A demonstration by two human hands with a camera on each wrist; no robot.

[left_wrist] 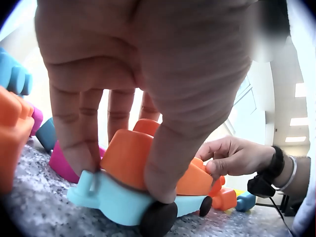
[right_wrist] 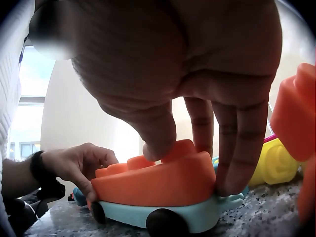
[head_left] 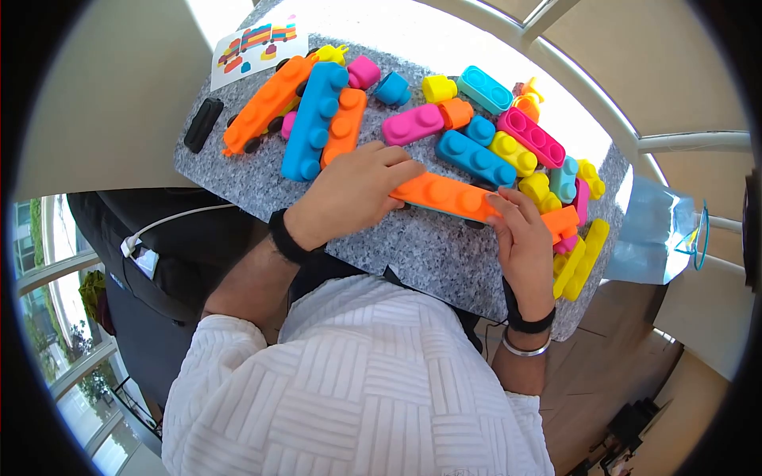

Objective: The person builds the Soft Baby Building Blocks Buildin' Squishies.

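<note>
A long orange building brick point(head_left: 444, 197) sits on a light blue wheeled base point(left_wrist: 123, 203) with black wheels, low over the granite tabletop. My left hand point(head_left: 349, 190) grips the brick's left end, thumb on the near side and fingers over the far side. At the other end my right hand point(head_left: 525, 250) pinches the same brick between thumb and fingers, as the right wrist view also shows. Base and brick lie one on top of the other along most of their length. In the head view the brick hides most of the base.
A long blue brick point(head_left: 313, 119), an orange wheeled vehicle point(head_left: 266, 107) and a black piece point(head_left: 204, 125) lie left. Loose bricks, including a magenta one point(head_left: 413, 125) and yellow ones point(head_left: 586, 262), spread behind and right. A picture card point(head_left: 258, 46) lies at the far left corner.
</note>
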